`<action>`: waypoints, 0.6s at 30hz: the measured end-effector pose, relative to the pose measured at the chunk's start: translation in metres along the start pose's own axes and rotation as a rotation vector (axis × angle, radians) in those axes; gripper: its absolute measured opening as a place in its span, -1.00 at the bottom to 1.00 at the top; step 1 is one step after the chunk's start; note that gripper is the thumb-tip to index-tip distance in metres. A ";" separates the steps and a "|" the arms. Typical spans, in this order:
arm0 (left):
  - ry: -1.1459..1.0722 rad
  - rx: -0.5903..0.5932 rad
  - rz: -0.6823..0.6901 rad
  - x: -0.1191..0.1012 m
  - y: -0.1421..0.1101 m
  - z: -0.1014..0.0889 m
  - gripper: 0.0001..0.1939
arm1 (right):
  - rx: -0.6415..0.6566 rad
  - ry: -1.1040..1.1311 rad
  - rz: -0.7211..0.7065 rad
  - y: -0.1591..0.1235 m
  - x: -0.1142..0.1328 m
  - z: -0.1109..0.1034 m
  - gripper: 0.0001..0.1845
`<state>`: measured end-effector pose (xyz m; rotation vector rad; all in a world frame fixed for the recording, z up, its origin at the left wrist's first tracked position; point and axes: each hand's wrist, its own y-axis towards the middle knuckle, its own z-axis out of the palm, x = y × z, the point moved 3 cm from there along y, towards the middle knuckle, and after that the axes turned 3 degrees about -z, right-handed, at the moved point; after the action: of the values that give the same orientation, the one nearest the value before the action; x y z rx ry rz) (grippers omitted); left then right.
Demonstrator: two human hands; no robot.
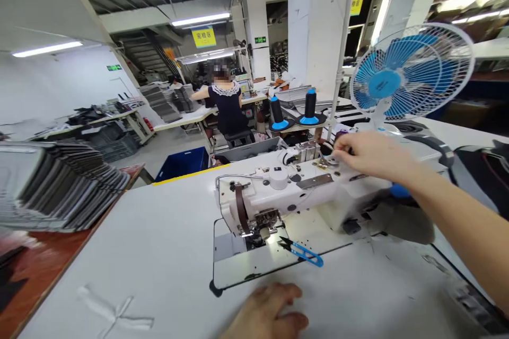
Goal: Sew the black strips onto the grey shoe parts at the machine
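Observation:
A white industrial sewing machine [318, 190] stands on the table before me. My right hand [366, 154] reaches over the rear top of its arm, fingers pinched close to the small metal parts there; whatever they hold is too small to make out. Low in the view, my left hand [268, 311] rests on the white tabletop [167, 254] in front of the machine's bed, empty, with thumb and fingers apart. Blue thread snips [304, 251] with black blades lie on the bed beside the lit needle area. Two black thread cones [277, 111] on blue bases stand behind the machine.
A blue and white fan [385, 82] stands behind at the right. Stacked grey panels [67, 185] rise at the left. White fabric strips [117, 318] lie at the table's near left. A blue crate [183, 163] sits beyond the table; farther off a person [226, 100] sits working.

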<state>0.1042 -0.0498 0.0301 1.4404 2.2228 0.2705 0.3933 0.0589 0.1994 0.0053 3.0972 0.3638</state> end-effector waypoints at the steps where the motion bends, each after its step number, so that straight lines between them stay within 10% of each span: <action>1: -0.027 0.009 -0.018 0.000 0.000 0.001 -0.84 | 0.005 -0.010 -0.001 0.002 -0.002 0.000 -0.75; 7: -0.034 -0.070 -0.027 0.012 -0.007 0.027 -0.88 | 0.006 0.023 -0.007 0.009 -0.008 0.006 -0.76; 12: -0.240 -0.203 -0.319 0.027 -0.009 0.026 -0.79 | -0.013 0.096 0.026 0.004 -0.008 0.009 -0.80; 18: -0.330 -0.028 -0.126 0.018 0.000 0.039 -0.74 | -0.011 0.111 0.077 0.007 -0.013 0.010 -0.77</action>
<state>0.1176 -0.0365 -0.0090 1.2244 2.0194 0.0195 0.4062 0.0680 0.1911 0.1076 3.2114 0.3969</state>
